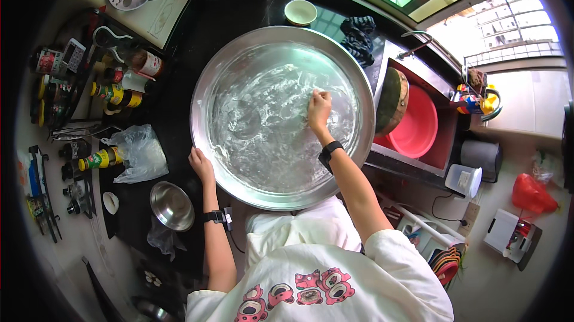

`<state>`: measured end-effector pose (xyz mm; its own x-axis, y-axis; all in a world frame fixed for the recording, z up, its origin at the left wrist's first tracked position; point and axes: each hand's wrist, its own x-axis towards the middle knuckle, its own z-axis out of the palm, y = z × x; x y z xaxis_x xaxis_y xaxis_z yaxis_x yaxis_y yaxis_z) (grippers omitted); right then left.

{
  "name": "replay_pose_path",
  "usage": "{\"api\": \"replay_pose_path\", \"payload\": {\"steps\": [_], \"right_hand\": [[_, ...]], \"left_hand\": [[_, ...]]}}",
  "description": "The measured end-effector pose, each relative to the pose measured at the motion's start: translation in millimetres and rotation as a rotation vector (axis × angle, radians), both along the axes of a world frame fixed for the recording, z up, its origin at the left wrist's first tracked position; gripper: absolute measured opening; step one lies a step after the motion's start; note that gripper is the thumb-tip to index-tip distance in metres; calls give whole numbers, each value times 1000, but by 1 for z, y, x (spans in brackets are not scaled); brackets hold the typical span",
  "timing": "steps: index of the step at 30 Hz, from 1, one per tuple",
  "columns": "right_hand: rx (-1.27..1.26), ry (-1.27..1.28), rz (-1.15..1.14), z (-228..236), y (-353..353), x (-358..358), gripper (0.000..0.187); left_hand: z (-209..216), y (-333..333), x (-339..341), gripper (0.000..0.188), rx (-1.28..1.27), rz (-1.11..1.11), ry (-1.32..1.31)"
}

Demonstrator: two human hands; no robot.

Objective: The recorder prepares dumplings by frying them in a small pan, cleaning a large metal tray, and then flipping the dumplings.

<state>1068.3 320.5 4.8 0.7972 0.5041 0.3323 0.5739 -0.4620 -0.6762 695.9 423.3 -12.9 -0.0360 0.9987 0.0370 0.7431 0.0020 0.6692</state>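
Note:
A large round metal tray (200, 113), shiny and low-rimmed, lies on the dark counter and reaches over its front edge. White powder (251, 92) is smeared in streaks and patches across its bottom. At the lower left of the tray, my left hand (202, 165) is closed on the rim. Over the right half of the tray, my right hand (320, 110) is closed, its fingertips bunched together just above or at the powdered surface. Whatever those fingers hold, if anything, is hidden.
Left of the tray are a clear plastic bag (142, 153), a steel bowl (171, 205) and sauce bottles (110, 93). Behind stand a pale bowl (301, 12) and a striped cloth (357, 40). The sink at right holds a red basin (418, 121) and a wooden board (394, 104).

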Motion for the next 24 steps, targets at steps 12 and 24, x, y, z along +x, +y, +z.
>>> {"api": "replay_pose_path", "payload": {"steps": [12, 24], "right_hand": [[-16, 154, -25, 24, -52, 11, 19], [33, 273, 485, 13, -48, -93, 27]], "left_hand": [[2, -4, 0, 33, 28, 23, -27], [1, -8, 6, 30, 96, 38, 76]]}}
